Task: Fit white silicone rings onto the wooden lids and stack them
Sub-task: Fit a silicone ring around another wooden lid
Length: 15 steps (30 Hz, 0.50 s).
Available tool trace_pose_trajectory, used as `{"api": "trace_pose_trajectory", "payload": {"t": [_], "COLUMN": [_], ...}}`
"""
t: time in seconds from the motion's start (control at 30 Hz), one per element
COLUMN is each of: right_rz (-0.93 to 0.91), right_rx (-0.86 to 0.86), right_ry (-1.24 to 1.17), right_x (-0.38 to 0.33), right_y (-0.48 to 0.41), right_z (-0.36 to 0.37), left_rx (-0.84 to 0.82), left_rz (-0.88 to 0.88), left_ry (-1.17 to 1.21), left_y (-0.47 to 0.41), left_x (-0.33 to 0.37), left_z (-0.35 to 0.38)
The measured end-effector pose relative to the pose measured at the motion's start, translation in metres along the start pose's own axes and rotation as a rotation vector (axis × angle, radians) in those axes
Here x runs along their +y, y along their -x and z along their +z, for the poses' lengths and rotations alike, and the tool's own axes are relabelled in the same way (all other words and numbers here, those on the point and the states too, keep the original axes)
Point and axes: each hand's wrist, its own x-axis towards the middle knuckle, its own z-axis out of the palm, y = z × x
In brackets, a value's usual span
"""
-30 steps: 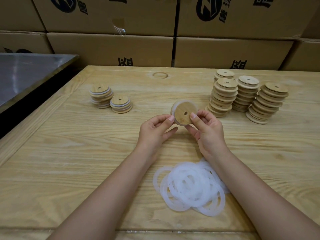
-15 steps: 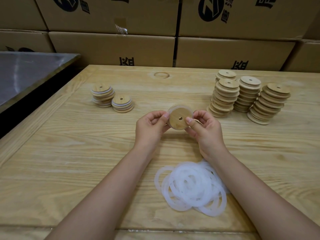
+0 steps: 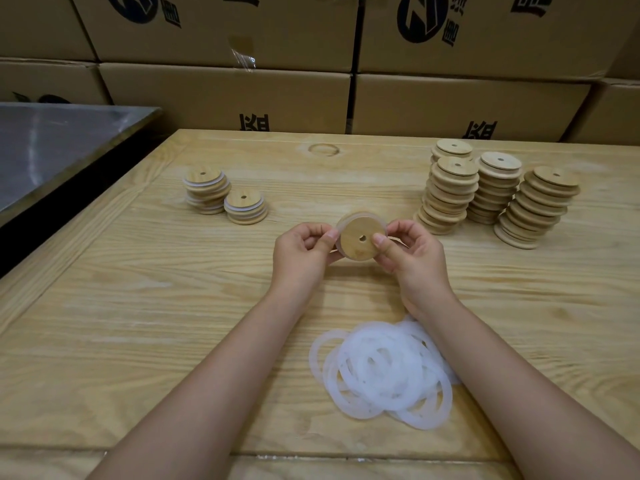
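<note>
Wooden table point(image 3: 145, 306): left hand point(image 3: 299, 252), right hand point(image 3: 414, 261) grips pinch lid point(image 3: 360, 237), raised.

Both bare forearms are reaching forward from the lower edge and angling toward each other. The left hand point(image 3: 300, 252) is curling its fingers inward, thumb tip pressing toward the right. The right hand point(image 3: 412, 259) is mirroring it, thumb extended leftward, fingers bent behind. The two hands are pinching from opposite sides, raised slightly.
</note>
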Motion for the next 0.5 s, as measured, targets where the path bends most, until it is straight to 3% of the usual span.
{"api": "trace_pose_trajectory", "payload": {"t": [0.27,0.43,0.5], "right_rz": [0.057,0.083,0.098], "right_rx": [-0.02,-0.017,-0.028], "right_ry": [-0.058,-0.073,-0.084], "right_x": [-0.0014,0.001,0.0016], "right_y": [-0.0016,-0.0023,-0.0029], "right_z": [-0.0011,-0.0021,-0.0034], "left_rx": [-0.061,-0.106,-0.111], "left_rz": [0.046,0.193,0.174], "left_ry": [0.006,-0.228,-0.22], "left_y": [-0.0001,0.0052,0.0048], "left_x": [-0.0008,-0.0038,-0.0036], "left_z": [-0.0066,-0.0027,-0.0042]}}
